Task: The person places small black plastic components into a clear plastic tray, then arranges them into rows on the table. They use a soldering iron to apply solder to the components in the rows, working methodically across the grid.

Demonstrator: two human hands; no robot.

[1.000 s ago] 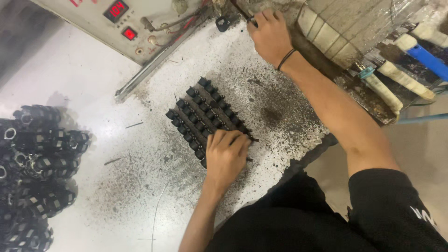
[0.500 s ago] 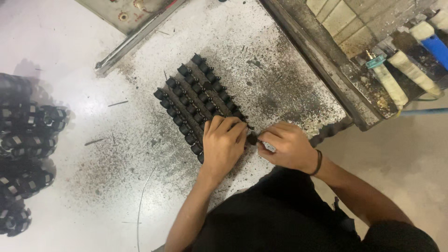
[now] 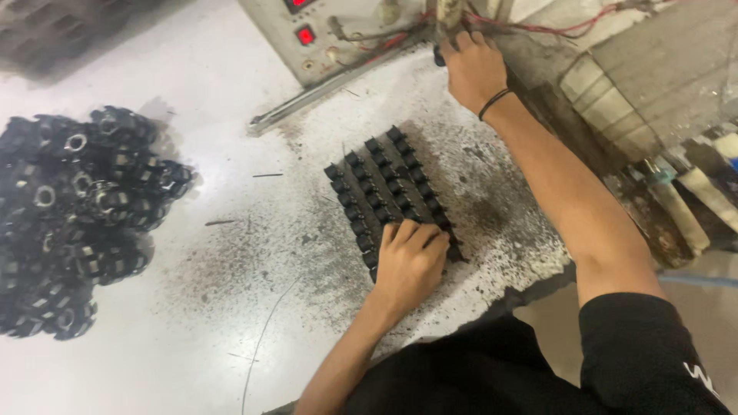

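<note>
The left hand lies palm down on the near end of a block of small black plastic parts set in neat rows, its fingers curled loosely over the nearest pieces; whether it pinches one or only steadies the block cannot be told. The right hand reaches far up to the grey metal machine with red lit displays, its fingers closed around something small and dark at the foot of the machine, just under a tangle of red wires; what exactly it grips is hidden by the fingers. The block sits on a grimy, soot-speckled patch of the white worktable, with a long metal bar lying between it and the machine. Well apart to the left is a loose heap of black ring-shaped parts with metal centres. Judging by the layout, the block looks full and orderly while the heap is large, so much of the work seems left to do.
</note>
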